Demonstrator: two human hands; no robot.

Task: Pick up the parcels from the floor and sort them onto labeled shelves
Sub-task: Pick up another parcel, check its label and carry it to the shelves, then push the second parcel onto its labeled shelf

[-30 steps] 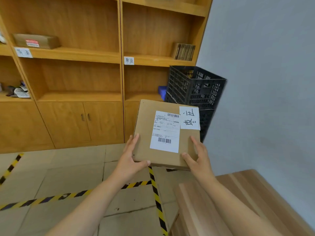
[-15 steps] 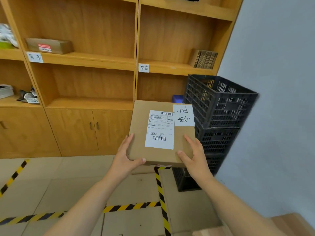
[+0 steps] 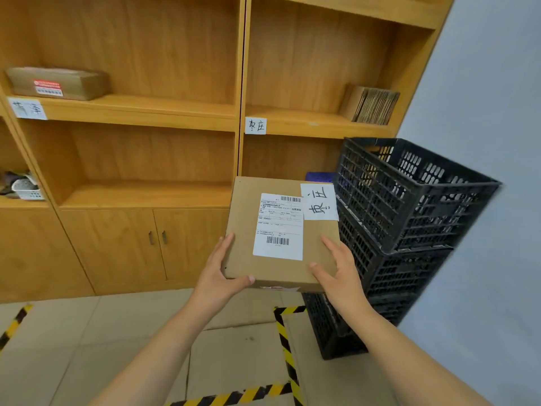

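Both hands, left hand [image 3: 218, 276] and right hand [image 3: 339, 276], are gripping the parcel [image 3: 281, 232] by its near corners, holding it level in front of the wooden shelves [image 3: 152, 112], beside stacked black crates [image 3: 409, 200].

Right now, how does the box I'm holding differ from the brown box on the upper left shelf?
The held box is up in both hands, left hand and right hand; the shelf box lies flat on the shelf, untouched. The held box shows a white shipping label and a handwritten white slip; the shelf box shows a red and white sticker. The held box looks squarish, the shelf box long and low. Both are plain brown cardboard.
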